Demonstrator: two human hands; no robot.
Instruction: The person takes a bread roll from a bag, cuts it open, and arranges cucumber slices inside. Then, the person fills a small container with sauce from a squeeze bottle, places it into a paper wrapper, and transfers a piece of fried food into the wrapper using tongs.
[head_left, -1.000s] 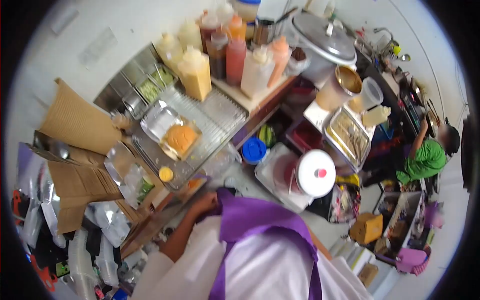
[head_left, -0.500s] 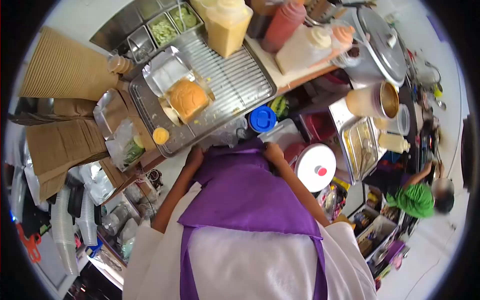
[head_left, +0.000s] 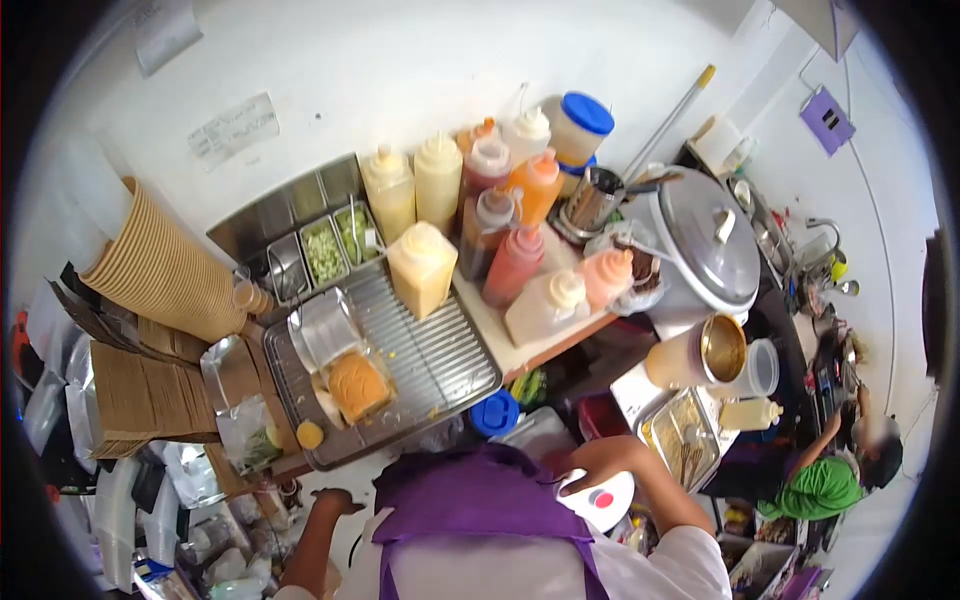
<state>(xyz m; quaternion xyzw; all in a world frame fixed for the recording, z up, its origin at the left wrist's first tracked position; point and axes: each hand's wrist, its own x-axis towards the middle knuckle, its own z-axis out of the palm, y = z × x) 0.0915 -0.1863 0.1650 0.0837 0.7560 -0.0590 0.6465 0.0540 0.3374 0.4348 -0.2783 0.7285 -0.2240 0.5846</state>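
My left hand (head_left: 338, 501) is off the apron at the left of my body, fingers stretched out, with nothing in it. On the other side my right hand (head_left: 602, 460) hovers beside the upper edge of the purple apron (head_left: 480, 500), over a white lid with a red knob (head_left: 612, 505). Its fingers are bent but apart, and I make out nothing held. Ahead, a burger with a golden bun (head_left: 360, 386) rests by an open foil-lined box (head_left: 328, 330) on a wire-racked metal tray (head_left: 450, 350). A small yellow sauce cup (head_left: 310, 435) sits at the tray's near left corner.
Squeeze bottles (head_left: 515, 265) crowd the counter behind the tray. Chopped vegetables fill metal bins (head_left: 324, 255). Stacked brown cups (head_left: 165, 270) and folded cardboard (head_left: 150, 390) stand left. A big lidded pot (head_left: 705, 235) is at right, and a co-worker in green (head_left: 825, 487) is farther right.
Both hands have let go of the apron's top edge and moved apart, left hand outward, right hand to the right. My view has tilted up, showing more wall and bottles.
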